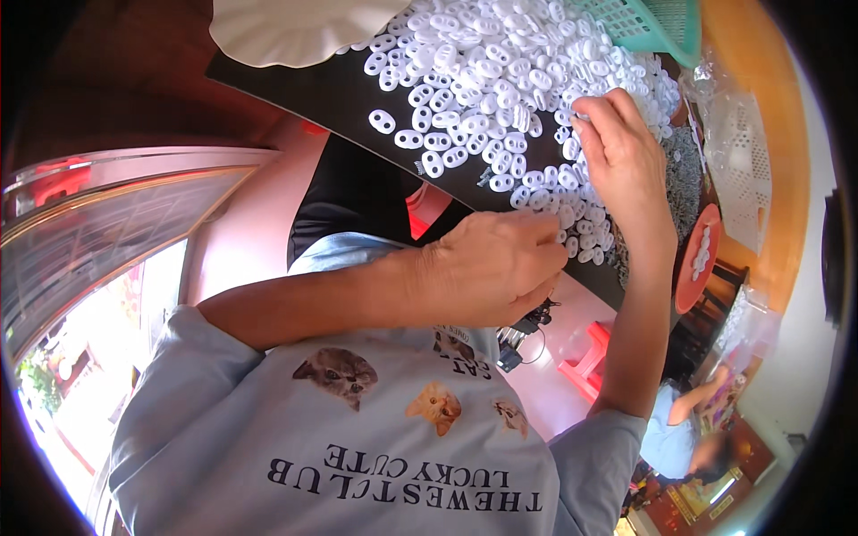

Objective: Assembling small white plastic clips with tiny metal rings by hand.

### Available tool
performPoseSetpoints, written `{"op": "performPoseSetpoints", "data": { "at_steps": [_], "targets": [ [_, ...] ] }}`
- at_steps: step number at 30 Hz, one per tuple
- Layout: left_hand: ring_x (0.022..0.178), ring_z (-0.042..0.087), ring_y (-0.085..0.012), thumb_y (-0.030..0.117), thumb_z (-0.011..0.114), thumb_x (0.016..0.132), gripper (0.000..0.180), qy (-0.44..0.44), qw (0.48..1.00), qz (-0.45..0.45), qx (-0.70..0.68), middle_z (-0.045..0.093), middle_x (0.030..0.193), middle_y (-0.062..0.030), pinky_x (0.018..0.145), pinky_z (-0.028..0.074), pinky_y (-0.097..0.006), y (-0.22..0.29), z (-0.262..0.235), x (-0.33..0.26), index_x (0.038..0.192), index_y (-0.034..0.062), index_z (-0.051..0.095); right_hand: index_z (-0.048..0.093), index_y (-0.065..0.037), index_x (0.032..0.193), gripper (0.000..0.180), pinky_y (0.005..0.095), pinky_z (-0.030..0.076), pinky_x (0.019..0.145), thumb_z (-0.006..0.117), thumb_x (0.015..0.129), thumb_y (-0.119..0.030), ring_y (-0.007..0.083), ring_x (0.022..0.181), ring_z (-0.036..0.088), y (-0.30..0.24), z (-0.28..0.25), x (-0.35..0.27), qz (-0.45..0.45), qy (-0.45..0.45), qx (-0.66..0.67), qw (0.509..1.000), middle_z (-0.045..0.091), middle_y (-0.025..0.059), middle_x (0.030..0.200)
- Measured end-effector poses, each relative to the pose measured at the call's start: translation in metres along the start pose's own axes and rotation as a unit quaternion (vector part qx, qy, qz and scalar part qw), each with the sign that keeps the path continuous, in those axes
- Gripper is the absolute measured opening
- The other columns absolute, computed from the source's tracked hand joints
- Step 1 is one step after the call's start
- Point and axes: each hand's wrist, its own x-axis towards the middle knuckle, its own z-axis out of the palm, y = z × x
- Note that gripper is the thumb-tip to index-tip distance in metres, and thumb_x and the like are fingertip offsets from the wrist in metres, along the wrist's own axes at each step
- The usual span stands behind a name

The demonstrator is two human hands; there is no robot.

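Careful: white pieces (483, 80) heaped loose on black board (340, 89), near its edge; your sweep could knock some off. Right hand (626, 161) rests in heap, fingers bent over pieces, grasp hidden. Left hand (492, 268) curled at board edge; contents unclear. Pieces touch both hands' fingertips.

Left hand (496, 268) fingertips hidden among white pieces (483, 98); teal basket (648, 22) cut off by top edge.

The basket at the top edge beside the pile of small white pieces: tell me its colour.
The basket is teal green, a mesh-walled plastic one; the head view shows it.
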Motion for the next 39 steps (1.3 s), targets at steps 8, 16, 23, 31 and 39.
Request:
{"op": "performPoseSetpoints", "data": {
  "at_steps": [8,16,23,31,39],
  "targets": [
    [0.071,0.056,-0.0308,0.003,0.062,0.077,0.009,0.028,0.998,0.026,0.045,0.050,0.082,-0.0129,0.062,0.049,-0.040,-0.014,0.000,0.009,0.079,0.0006,0.053,0.060,-0.007,0.088,0.007,0.0416,0.049,0.063,0.063,0.085,-0.013,0.0294,0.073,0.061,-0.007,-0.009,-0.006,0.009,-0.060,0.044,0.997,0.055,0.0069,0.087],
    [0.075,0.058,-0.0296,0.002,0.061,0.076,0.010,0.058,0.993,0.098,-0.013,0.054,0.086,-0.0119,0.063,0.050,-0.038,-0.027,0.002,0.005,0.085,-0.0004,0.059,0.055,-0.003,0.078,0.011,0.0417,0.051,0.060,0.062,0.084,-0.010,0.0299,0.072,0.062,-0.012,-0.004,0.004,-0.038,-0.062,-0.074,0.995,0.054,0.0091,0.084],
    [0.075,0.060,-0.0285,0.003,0.064,0.075,0.013,0.092,0.988,0.121,-0.030,0.056,0.090,-0.0124,0.063,0.051,-0.037,-0.021,0.001,0.003,0.087,-0.0012,0.061,0.057,-0.002,0.081,0.007,0.0422,0.050,0.060,0.061,0.084,-0.007,0.0307,0.069,0.062,-0.004,0.000,-0.001,-0.032,-0.025,-0.065,0.997,0.057,0.0111,0.084],
    [0.067,0.058,-0.0247,0.007,0.072,0.069,0.018,0.083,0.976,0.092,0.182,0.053,0.080,-0.0080,0.056,0.049,-0.034,-0.008,-0.018,0.008,0.080,0.0021,0.058,0.057,0.003,0.085,0.003,0.0264,0.039,0.053,0.060,0.085,0.002,0.0135,0.057,0.048,-0.034,-0.026,-0.045,0.116,-0.046,0.332,0.935,0.053,0.0074,0.069],
    [0.058,0.054,-0.0226,0.008,0.073,0.062,0.021,0.072,0.957,0.127,0.251,0.049,0.070,-0.0057,0.048,0.045,-0.034,-0.001,-0.023,0.022,0.071,0.0038,0.054,0.057,0.003,0.089,0.004,0.0283,0.044,0.060,0.058,0.086,0.004,0.0196,0.066,0.055,-0.052,-0.031,-0.066,0.140,-0.018,0.422,0.895,0.058,0.0110,0.079]
  ]
}}
